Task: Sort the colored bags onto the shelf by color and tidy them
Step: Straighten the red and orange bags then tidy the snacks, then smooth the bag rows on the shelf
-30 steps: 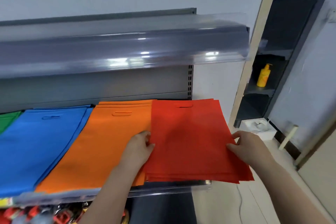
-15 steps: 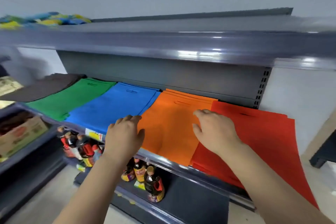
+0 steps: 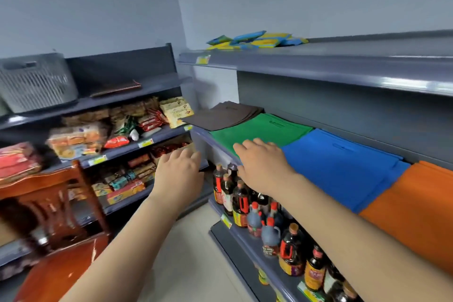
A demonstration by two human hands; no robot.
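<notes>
Flat fabric bags lie side by side in stacks on the grey shelf (image 3: 203, 133): dark brown bags (image 3: 224, 115) at the left end, then green bags (image 3: 259, 130), blue bags (image 3: 343, 167) and orange bags (image 3: 416, 203). My right hand (image 3: 263, 167) lies open, palm down, on the front corner of the green stack beside the blue one. In the air left of the shelf end hovers my left hand (image 3: 180, 174), fingers relaxed, holding nothing. The red bags are out of view.
Dark sauce bottles (image 3: 245, 201) fill the shelf below the bags. A second shelving unit with snack packets (image 3: 117, 130) stands to the left, a grey basket (image 3: 36, 81) on top. A wooden chair (image 3: 54, 216) is at lower left. Yellow-blue packets (image 3: 257, 40) lie on the top shelf.
My view has swung left along the shelf. My right hand moved from the orange and red stacks to the green stack. My left hand left the shelf front and now hovers past the shelf end.
</notes>
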